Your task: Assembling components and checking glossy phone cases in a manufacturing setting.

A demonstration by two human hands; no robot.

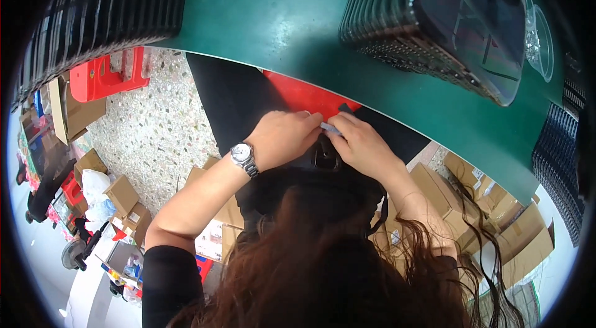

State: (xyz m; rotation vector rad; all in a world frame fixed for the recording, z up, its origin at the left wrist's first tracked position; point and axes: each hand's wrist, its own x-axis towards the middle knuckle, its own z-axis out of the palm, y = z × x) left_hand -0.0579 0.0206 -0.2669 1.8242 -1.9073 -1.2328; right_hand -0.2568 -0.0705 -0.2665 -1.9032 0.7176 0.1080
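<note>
My left hand [284, 137], with a silver wristwatch [243, 157] on its wrist, and my right hand [362, 145] meet just below the edge of the green table [273, 17]. Between their fingertips both pinch a small pale grey strip [329, 129]. A small black part [325, 157] sits under my hands, over my lap. Long brown hair [335, 266] hangs across the lower part of the view and hides what lies beneath.
A tall stack of black trays [434, 11] stands on the table at the right, another stack [105, 11] at the left, more [562, 166] at the far right. A red stool [102, 76] and several cardboard boxes [124, 194] crowd the speckled floor.
</note>
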